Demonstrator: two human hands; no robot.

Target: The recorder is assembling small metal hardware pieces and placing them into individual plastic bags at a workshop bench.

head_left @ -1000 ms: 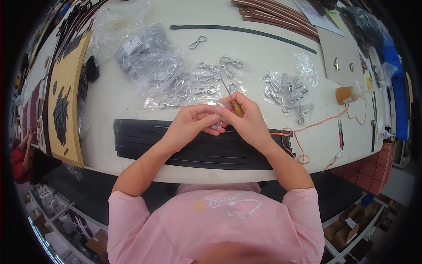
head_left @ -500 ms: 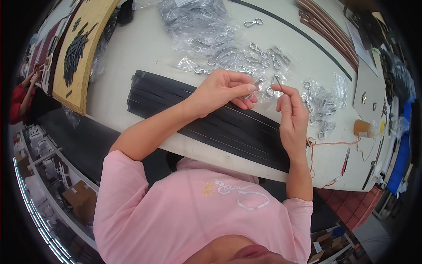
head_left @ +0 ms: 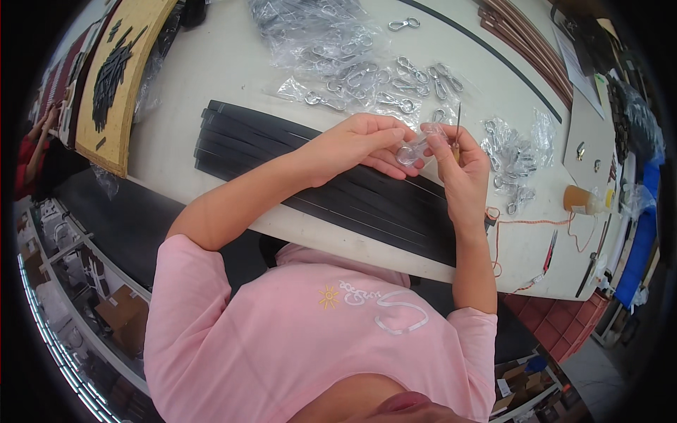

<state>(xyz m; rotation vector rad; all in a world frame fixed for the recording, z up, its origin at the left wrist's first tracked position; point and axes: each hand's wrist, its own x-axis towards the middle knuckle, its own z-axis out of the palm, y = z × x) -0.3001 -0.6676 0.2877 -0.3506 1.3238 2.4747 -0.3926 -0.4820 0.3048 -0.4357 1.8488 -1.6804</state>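
My left hand (head_left: 345,149) is closed on a small clear plastic bag with a silver snap hook (head_left: 409,153) in it, above the table. Against it, my right hand (head_left: 465,173) pinches the bag's upper end between thumb and finger. The same right hand also keeps hold of an awl (head_left: 456,151), its wooden handle partly hidden in the fingers and its thin dark spike pointing up and away. Beneath both hands lies a stack of long black strips (head_left: 240,144). Just beyond the hands, several bagged snap hooks (head_left: 360,74) are scattered.
More bagged hooks (head_left: 513,158) lie at the right, near a brownish container (head_left: 577,199), an orange cord (head_left: 529,222) and a red-handled tool (head_left: 549,255). One loose snap hook (head_left: 404,25) sits at the back. A wooden board (head_left: 130,77) bears small dark pieces at left.
My right hand has come in to the left hand and taken the bag's end. The awl's spike has swung to point upward. The view has shifted slightly.
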